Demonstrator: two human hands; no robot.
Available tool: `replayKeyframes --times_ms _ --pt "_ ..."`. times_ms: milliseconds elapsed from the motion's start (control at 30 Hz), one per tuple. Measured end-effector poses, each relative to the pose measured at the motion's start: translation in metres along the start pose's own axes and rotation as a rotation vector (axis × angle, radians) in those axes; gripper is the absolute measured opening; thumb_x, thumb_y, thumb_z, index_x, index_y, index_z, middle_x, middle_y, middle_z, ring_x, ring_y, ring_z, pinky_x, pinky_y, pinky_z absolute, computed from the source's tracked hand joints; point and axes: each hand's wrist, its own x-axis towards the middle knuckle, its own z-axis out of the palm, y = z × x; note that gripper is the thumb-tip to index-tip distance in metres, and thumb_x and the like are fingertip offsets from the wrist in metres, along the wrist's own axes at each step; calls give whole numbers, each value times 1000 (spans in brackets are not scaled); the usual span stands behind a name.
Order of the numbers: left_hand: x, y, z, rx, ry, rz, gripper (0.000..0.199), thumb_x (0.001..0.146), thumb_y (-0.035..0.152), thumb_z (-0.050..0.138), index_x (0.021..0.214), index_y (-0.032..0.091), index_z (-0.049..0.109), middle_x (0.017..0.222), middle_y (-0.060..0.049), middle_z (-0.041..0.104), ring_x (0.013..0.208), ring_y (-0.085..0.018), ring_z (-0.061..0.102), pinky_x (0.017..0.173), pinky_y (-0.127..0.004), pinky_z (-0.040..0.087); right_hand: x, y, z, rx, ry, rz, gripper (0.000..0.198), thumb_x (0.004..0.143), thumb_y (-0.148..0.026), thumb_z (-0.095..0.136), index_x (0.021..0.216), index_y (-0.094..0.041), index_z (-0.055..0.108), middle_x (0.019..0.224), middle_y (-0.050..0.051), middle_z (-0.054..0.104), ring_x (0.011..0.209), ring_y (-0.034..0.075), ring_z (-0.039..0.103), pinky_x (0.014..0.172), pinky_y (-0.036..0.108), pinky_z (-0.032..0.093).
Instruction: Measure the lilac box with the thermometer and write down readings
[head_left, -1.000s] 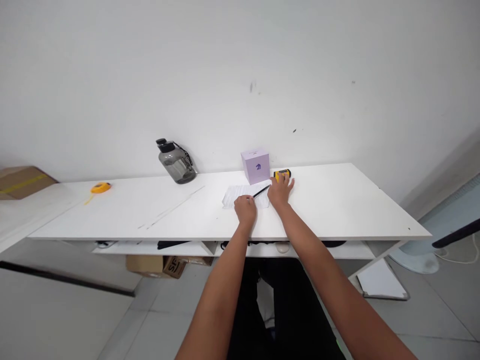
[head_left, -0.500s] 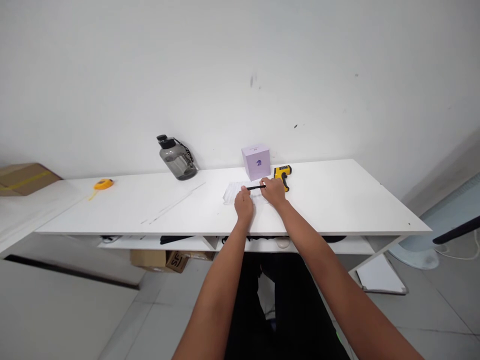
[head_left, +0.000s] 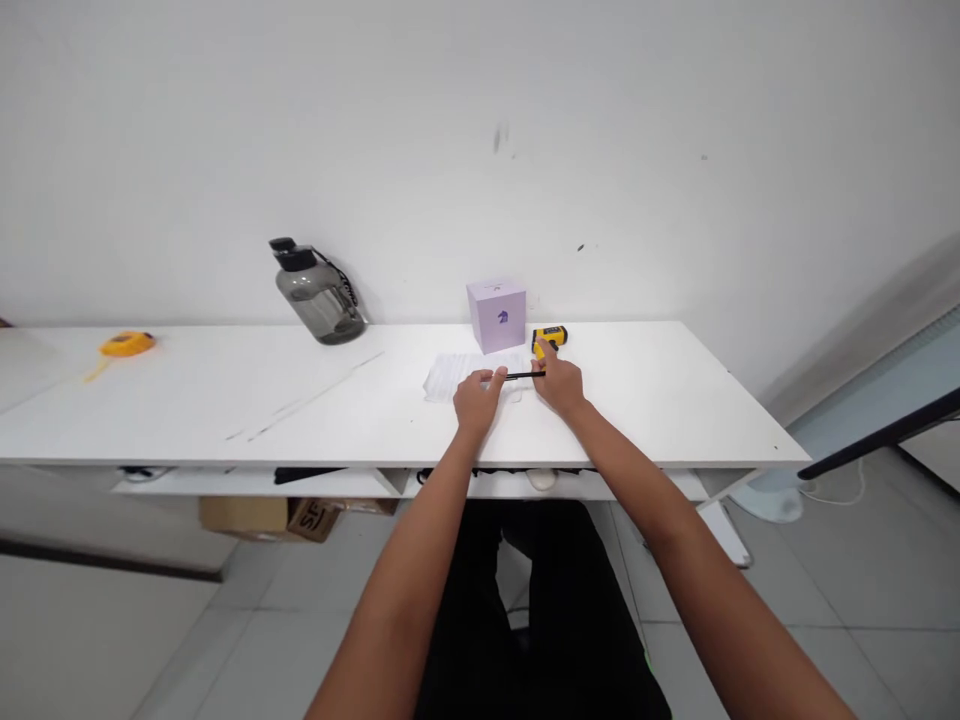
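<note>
A thin black pen (head_left: pixel 524 375) lies level between my hands, above a printed sheet of paper (head_left: pixel 448 376). My left hand (head_left: pixel 478 402) pinches its left end between thumb and fingers. Closed around the other end is my right hand (head_left: pixel 561 384), which hides part of it. Just behind the right hand sits a yellow and black infrared thermometer gun (head_left: pixel 551 336), its handle partly covered by the fingers. A lilac box (head_left: pixel 499 318) with a dark horse-head mark stands behind the paper.
On the white desk (head_left: pixel 645 400), a grey water bottle (head_left: pixel 322 300) leans left of the box. Further left lies an orange tape measure (head_left: pixel 129 344) with its tape partly out. A shelf under the desktop holds a white mouse (head_left: pixel 541 479). Cardboard boxes (head_left: pixel 247 515) are below.
The view has shifted, so desk objects appear further left. My right hand has moved slightly away from my left along the pen, and its index finger is raised more.
</note>
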Motion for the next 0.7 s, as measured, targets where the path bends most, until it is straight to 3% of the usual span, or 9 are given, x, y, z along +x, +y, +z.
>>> replayKeyframes --times_ms 233,333,433,533,633,700 --pt "0 -2 1 32 2 -35 58 98 60 21 105 24 66 112 -7 72 113 -25 62 98 -38 42 -2 -6 3 382 57 220 57 93 -32 43 148 -18 34 96 8 74 82 25 69 72 34 49" --pt "0 -1 3 127 -30 5 44 92 58 45 109 24 65 117 -6 71 117 -25 60 103 -37 40 -2 -6 1 574 99 178 53 94 -37 41 143 -18 38 100 9 73 93 24 68 81 36 52" --pt "-2 0 5 272 -89 60 46 80 55 65 115 25 64 126 -7 66 126 -28 52 109 -40 34 -3 -12 -2 690 115 160 45 97 -47 34 125 -20 55 109 11 69 104 23 64 87 36 51" --pt "-5 -1 7 339 -149 123 55 72 59 71 118 29 62 133 -6 61 131 -29 47 113 -43 29 -3 -19 -4 738 -18 217 46 97 -51 28 101 -21 64 94 7 69 93 21 64 85 35 50" --pt "-6 -2 7 351 -166 145 58 71 61 72 119 29 61 134 -6 58 133 -28 45 113 -44 27 -2 -22 -6 715 -217 334 30 92 -47 42 90 -23 61 68 -1 62 71 18 60 73 32 48" --pt "-6 -2 7 351 -163 142 58 71 60 72 119 29 61 134 -6 59 133 -28 45 113 -44 27 -1 -22 -7 696 -271 393 22 88 -43 49 83 -24 59 60 -4 59 66 17 58 69 30 46"
